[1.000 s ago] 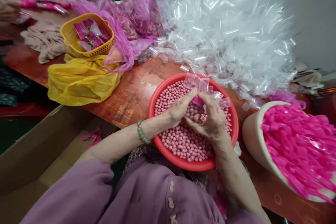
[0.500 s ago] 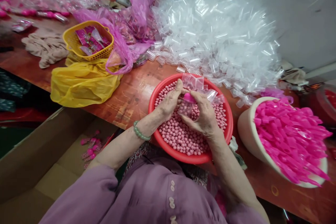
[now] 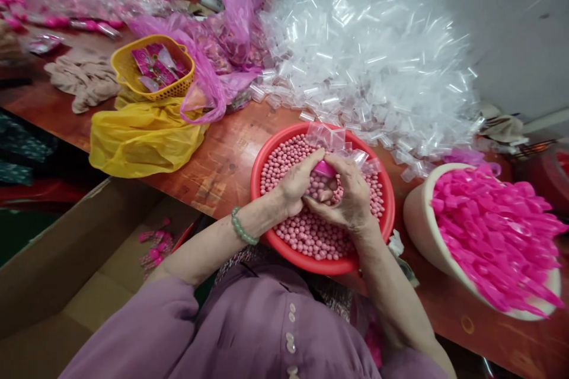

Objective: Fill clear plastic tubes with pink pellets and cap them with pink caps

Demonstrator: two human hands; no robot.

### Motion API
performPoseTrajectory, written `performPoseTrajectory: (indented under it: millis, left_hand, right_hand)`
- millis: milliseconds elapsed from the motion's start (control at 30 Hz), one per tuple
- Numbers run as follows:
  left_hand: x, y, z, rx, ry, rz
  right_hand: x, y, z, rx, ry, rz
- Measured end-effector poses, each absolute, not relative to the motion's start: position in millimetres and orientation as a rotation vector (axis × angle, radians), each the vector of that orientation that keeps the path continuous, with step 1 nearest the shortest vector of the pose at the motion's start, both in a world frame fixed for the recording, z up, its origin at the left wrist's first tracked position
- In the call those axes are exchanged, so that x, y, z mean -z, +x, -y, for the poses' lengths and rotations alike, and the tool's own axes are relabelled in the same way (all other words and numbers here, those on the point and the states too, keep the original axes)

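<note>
Over a red basin (image 3: 256,189) of round pink beads (image 3: 311,237), my two hands meet around a small clear plastic tube (image 3: 316,185). Pink beads show through its wall, and a bright pink cap (image 3: 324,169) sits at its far end. My right hand (image 3: 349,195) is closed around the tube from the right, thumb below and fingers by the cap. My left hand (image 3: 297,185), closed, presses its thumb at the cap's left edge; its other fingers are mostly hidden. Several empty clear tubes (image 3: 326,136) lie on the beads at the basin's far side.
A large heap of clear tubes (image 3: 368,65) covers the back of the table. To the right stands a white bucket (image 3: 422,213) full of pink plastic pieces (image 3: 493,237). Leftward are a yellow basket (image 3: 124,68), a yellow bag (image 3: 144,139) and a cardboard box (image 3: 84,296) at lower left.
My left hand has shifted right and closed in, its thumb now at the pink cap instead of raised. The tube and my right hand have moved slightly right.
</note>
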State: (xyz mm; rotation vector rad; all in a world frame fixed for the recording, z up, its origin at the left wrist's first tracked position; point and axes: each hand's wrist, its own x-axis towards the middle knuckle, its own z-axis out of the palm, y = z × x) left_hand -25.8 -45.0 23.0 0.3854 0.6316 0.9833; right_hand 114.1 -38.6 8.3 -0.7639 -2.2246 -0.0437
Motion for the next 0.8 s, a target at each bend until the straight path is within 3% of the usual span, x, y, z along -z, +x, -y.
performPoseTrajectory:
  millis: [333,567,700,800]
  left_hand:
    - [-28.1,-17.5,63.1,-1.064,0.418,-0.831]
    - [-32.9,-80.3,107.4,-1.108,0.670,-0.989]
    - [-19.9,-159.8,153.4,-1.125,0.783,-1.253]
    - [28.2,-217.6,184.9,-0.991,0.685,-1.676]
  right_hand:
    - [-9.1,112.6,49.7,0.164,-0.666,2.185]
    - [-20.6,91.7,64.4,-0.199,-0.505,2.421]
    - [-27.0,122.0,47.2,-0.198,-0.767,2.373]
    - [-23.8,154.0,25.4,-0.010,-1.093,2.361]
